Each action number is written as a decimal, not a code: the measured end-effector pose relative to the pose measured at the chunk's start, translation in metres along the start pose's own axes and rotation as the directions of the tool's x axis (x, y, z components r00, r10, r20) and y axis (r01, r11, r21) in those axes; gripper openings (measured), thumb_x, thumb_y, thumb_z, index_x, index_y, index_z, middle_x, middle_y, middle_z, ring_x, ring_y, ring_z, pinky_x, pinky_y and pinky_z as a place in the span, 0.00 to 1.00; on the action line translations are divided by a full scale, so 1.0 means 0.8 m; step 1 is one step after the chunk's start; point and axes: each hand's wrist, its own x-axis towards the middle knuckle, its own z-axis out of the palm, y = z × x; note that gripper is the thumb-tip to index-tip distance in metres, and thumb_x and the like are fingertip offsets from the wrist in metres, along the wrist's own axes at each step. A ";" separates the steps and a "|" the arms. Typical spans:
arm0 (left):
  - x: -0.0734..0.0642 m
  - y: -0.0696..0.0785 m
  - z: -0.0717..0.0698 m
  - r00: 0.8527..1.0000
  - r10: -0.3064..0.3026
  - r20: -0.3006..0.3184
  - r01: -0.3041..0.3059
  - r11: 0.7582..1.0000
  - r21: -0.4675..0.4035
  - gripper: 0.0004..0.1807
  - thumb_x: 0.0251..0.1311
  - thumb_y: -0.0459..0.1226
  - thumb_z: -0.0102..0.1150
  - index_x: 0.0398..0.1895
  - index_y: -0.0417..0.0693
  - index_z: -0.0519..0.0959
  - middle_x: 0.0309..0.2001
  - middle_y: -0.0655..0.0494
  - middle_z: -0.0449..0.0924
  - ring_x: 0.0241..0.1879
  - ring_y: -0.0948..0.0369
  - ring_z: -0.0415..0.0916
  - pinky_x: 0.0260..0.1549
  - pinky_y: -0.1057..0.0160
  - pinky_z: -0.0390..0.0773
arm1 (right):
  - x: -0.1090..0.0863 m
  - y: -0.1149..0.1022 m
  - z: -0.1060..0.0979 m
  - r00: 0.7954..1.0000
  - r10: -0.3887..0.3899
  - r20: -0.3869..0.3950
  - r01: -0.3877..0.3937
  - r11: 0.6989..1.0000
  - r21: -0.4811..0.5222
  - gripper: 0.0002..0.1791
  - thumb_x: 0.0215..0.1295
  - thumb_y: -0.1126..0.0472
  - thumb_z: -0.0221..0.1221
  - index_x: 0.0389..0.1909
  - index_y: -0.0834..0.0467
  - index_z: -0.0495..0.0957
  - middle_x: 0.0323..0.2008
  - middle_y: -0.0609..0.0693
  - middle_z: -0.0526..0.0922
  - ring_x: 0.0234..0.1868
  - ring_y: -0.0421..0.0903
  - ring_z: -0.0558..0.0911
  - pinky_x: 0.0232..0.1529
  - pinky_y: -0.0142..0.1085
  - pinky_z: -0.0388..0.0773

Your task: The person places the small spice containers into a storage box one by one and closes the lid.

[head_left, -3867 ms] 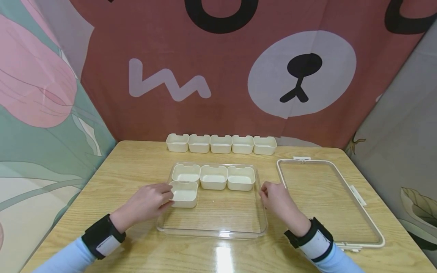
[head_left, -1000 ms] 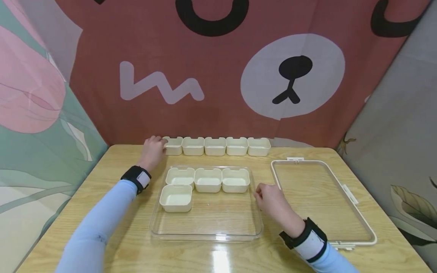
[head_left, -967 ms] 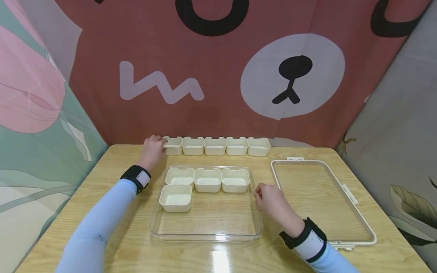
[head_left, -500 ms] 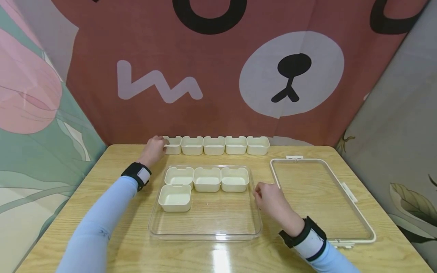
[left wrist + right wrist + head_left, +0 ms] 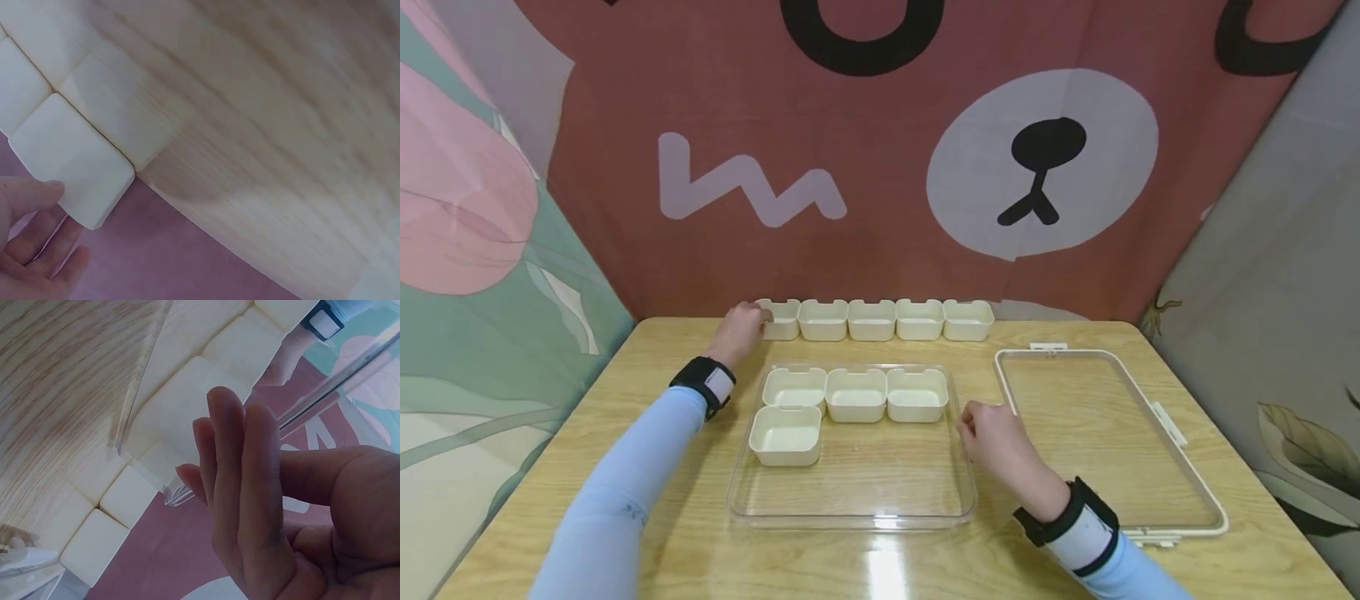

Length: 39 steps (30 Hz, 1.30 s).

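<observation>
At the far edge of the table, my left hand (image 5: 739,331) grips the leftmost small cream bin (image 5: 782,322) of a row. In the left wrist view, the thumb (image 5: 37,195) lies on the front of that bin (image 5: 75,159) while fingers reach behind it. My right hand (image 5: 1002,446) pinches the right rim of a clear plastic box (image 5: 850,522); the rim's contact is partly hidden by the fingers. Inside this box, three cream bins (image 5: 856,397) line the far side, and another bin (image 5: 786,437) sits before the left one.
Several more cream bins (image 5: 920,322) continue the back row along the curtain (image 5: 880,250). To the right lies a clear lid (image 5: 1105,442) with a white frame and clips. Wooden table (image 5: 662,517) surrounds the box.
My left hand went from the front bin in the box to the leftmost bin of the back row. Over the last second it barely moves. My right hand stays at the box's rim.
</observation>
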 end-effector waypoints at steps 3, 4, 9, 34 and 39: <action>0.001 0.001 0.000 1.000 0.000 -0.010 0.000 1.000 0.004 0.13 0.51 0.19 0.51 0.32 0.36 0.84 0.30 0.40 0.82 0.32 0.47 0.78 0.35 0.51 0.78 | 0.001 0.000 -0.001 1.000 0.003 -0.004 -0.003 1.000 -0.009 0.04 0.58 0.66 0.61 0.27 0.63 0.79 0.18 0.51 0.79 0.16 0.38 0.73 0.16 0.27 0.70; 0.001 0.001 0.000 1.000 -0.004 -0.011 0.004 1.000 0.003 0.13 0.51 0.19 0.51 0.32 0.36 0.84 0.29 0.41 0.81 0.31 0.47 0.78 0.34 0.52 0.78 | 0.001 0.000 -0.001 1.000 0.002 -0.004 -0.002 1.000 -0.011 0.04 0.58 0.66 0.61 0.27 0.64 0.79 0.18 0.51 0.79 0.16 0.38 0.73 0.16 0.27 0.69; 0.000 0.000 0.002 0.999 -0.034 0.006 0.034 0.999 -0.009 0.13 0.52 0.18 0.50 0.31 0.37 0.83 0.27 0.43 0.80 0.28 0.51 0.76 0.29 0.54 0.76 | 0.000 0.001 -0.001 1.000 -0.006 -0.007 0.006 1.000 -0.019 0.04 0.58 0.66 0.61 0.27 0.64 0.79 0.17 0.50 0.78 0.15 0.38 0.72 0.15 0.27 0.68; 0.004 0.008 -0.013 1.000 -0.029 -0.008 0.029 0.999 0.013 0.15 0.53 0.18 0.47 0.23 0.38 0.83 0.22 0.49 0.77 0.25 0.55 0.72 0.27 0.57 0.72 | -0.002 -0.003 -0.002 1.000 0.010 0.008 -0.010 0.999 -0.037 0.05 0.59 0.65 0.61 0.27 0.63 0.78 0.16 0.49 0.76 0.15 0.38 0.71 0.15 0.27 0.67; 0.003 0.007 -0.015 0.999 -0.026 -0.023 0.026 1.000 0.015 0.15 0.53 0.18 0.49 0.25 0.38 0.84 0.24 0.47 0.79 0.26 0.54 0.73 0.28 0.57 0.73 | -0.002 -0.002 -0.001 1.000 0.004 0.001 -0.004 0.999 -0.043 0.05 0.59 0.66 0.61 0.26 0.63 0.78 0.16 0.49 0.76 0.15 0.38 0.71 0.15 0.27 0.67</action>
